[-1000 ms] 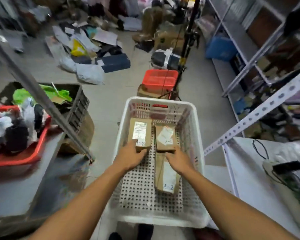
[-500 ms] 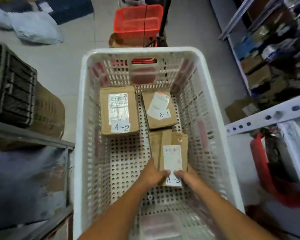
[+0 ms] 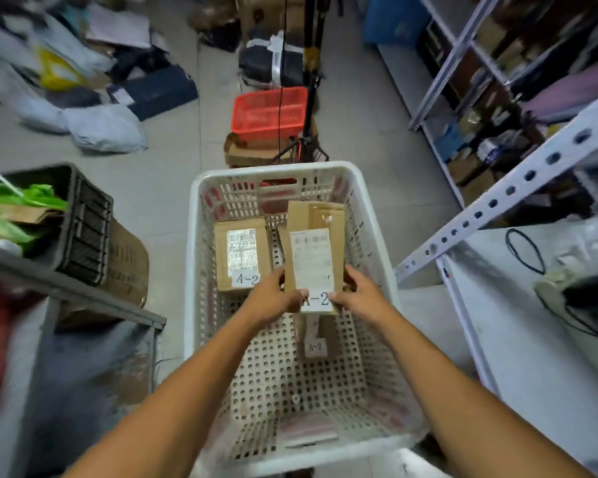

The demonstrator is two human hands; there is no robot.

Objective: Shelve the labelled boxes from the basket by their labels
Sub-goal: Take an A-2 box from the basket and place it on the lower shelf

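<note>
1. Held box [image 3: 313,251]: a slim brown carton marked A-2, lifted above the floor of the white basket [image 3: 201,270], near its centre, its long axis running from 6 toward 12 o'clock.
2. My left hand [image 3: 273,300] pinches the carton's lower left corner, thumb on the face and fingers curled behind; my right hand [image 3: 354,296] does the same at the lower right corner, so both hands are closed on the one box.
3. Handling, as I judge it: the carton looks light, since two corner pinches carry it; the cardboard appears stiff and dry, so slipping seems unlikely; the paper label [image 3: 311,267] is smoother than the board, so I would keep my thumbs at its margin.
4. Better hold for the carry: the long side edges nearer the middle, because a grip at the 6 o'clock end alone leaves the far end free to droop.
5. Remaining stock: a second box [image 3: 240,257] marked A-2 lies flat at about 10 o'clock from the held one; a third box [image 3: 316,339], also labelled A-2, lies directly beneath it at 6 o'clock, partly hidden.
6. Shelving [image 3: 491,108] stands at 2 o'clock; its labels are not legible.
</note>
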